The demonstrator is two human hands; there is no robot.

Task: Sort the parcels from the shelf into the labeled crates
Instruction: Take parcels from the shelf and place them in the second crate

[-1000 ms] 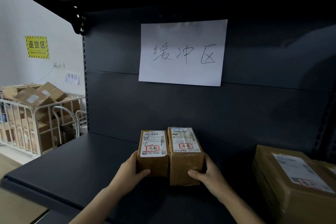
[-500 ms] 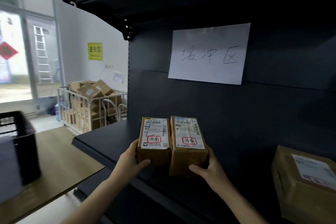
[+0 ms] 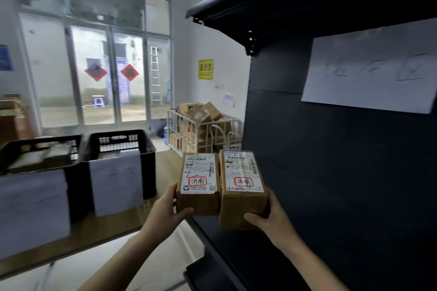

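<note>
Both forearms reach up and forward from the bottom of the view, and the two hands clamp a pair of brown cardboard parcels between them. The left hand (image 3: 165, 210) grips the left parcel (image 3: 198, 186) from its outer side. Its thumb is curled across the lower near face, and its fingers are hidden behind the box. The right hand (image 3: 269, 220) mirrors it on the right parcel (image 3: 241, 196). Its thumb is hooked onto the lower near corner, and its fingers wrap round the far side out of sight.

The parcels sit side by side and touching, with their printed labels turned up toward the camera. Each label bears handwritten characters in a red frame. The pair is held in the air between the hands, at the front left corner of the dark shelf (image 3: 331, 184), which runs off to the right of the right hand.

To the left of the left hand stands a wooden table (image 3: 94, 236) with two black crates set against each other. The near crate (image 3: 120, 149) and the far crate (image 3: 35, 156) each carry a white paper on the front, but the writing is too blurred to read. Beyond the hands, a wire cage (image 3: 203, 130) holds a pile of cartons. Above the right hand, a white sheet (image 3: 369, 73) hangs on the shelf's back panel.
</note>
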